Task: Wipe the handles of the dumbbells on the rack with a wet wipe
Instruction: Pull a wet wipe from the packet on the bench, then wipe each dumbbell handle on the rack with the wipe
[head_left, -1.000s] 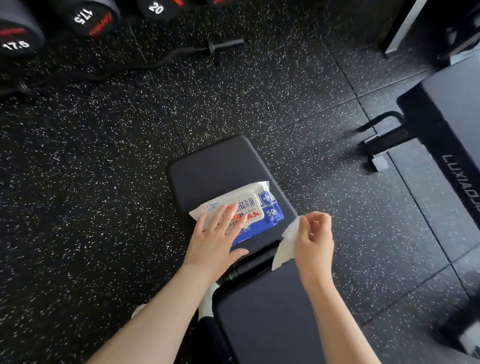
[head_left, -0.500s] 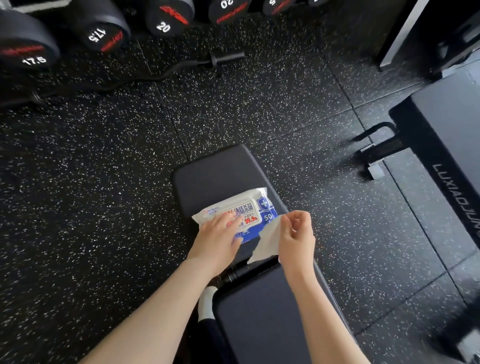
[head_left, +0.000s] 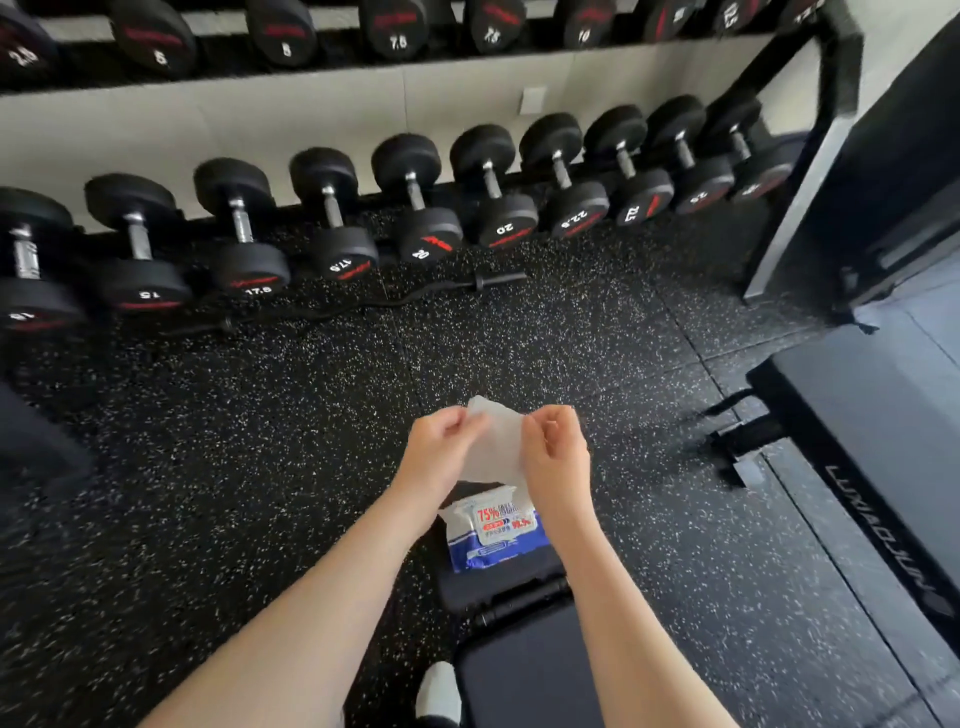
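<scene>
Wet wipe (head_left: 493, 447) is up in the air, held between both hands above the end of the bench! The left hand (head_left: 441, 452) pinches its left edge with the fingers curled in, and the right hand (head_left: 558, 457) pinches the right edge between thumb and fingertips, the other fingers tucked. The sheet hangs pale and half see-through between them, touching nothing below. Just under the hands the blue-and-white wipes pack (head_left: 496, 535) lies flat on the dark bench pad (head_left: 498, 590), a red "75%" on its label. A white shoe tip (head_left: 439, 693) pokes in at the bottom edge, just beside the bench. Speckled black rubber floor (head_left: 234, 441) spreads all around. Further out, a black bar (head_left: 498, 280) lies on the floor just in front of the rack (head_left: 839, 62). And there are the dumbbells (head_left: 332, 213), side by side on the lower tier, well apart from the hands, chrome handles (head_left: 241, 218) showing between black heads marked 15, 17.5, 20, 22.5. An upper row (head_left: 397, 28) runs along the top edge. Off to the right, a second black bench (head_left: 878, 415) with white lettering.
</scene>
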